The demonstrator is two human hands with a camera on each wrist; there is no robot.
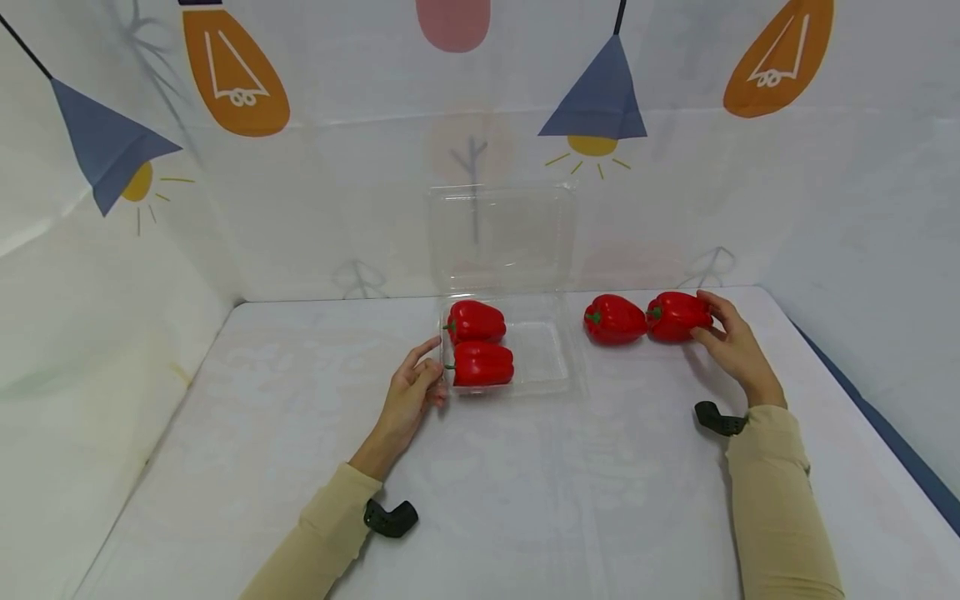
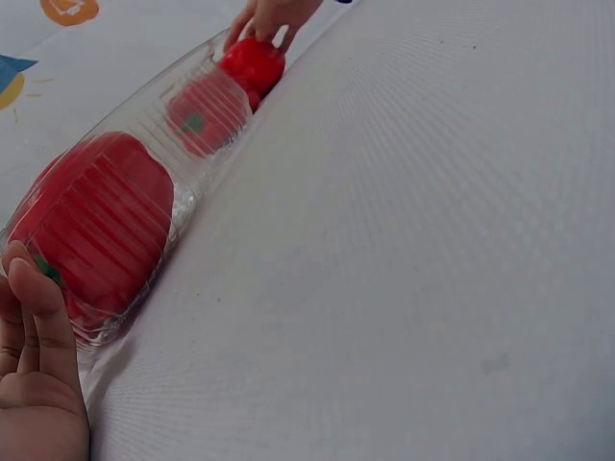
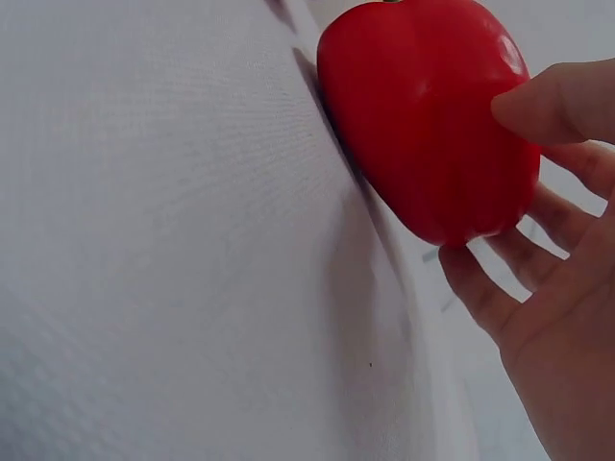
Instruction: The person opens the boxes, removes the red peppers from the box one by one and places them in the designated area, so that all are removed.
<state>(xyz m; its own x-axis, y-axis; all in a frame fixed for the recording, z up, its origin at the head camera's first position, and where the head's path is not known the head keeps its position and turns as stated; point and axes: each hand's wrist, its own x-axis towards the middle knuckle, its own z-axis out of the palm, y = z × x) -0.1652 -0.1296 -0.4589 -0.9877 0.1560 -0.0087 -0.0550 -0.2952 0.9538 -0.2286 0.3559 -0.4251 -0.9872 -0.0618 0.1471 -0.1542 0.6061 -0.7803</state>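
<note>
My right hand grips a red bell pepper by its blunt end, thumb on one side and fingers on the other; the right wrist view shows this pepper close up, by the white surface. Another red bell pepper lies just left of it. My left hand touches the left side of a clear plastic clamshell box, its fingers fairly straight in the left wrist view. Inside the box's left half lie two red bell peppers, a back one and a front one, green stems pointing left.
The box's transparent lid stands raised at the back, near the white printed backdrop. A white cloth covers the table. Dark wrist devices sit by both sleeves.
</note>
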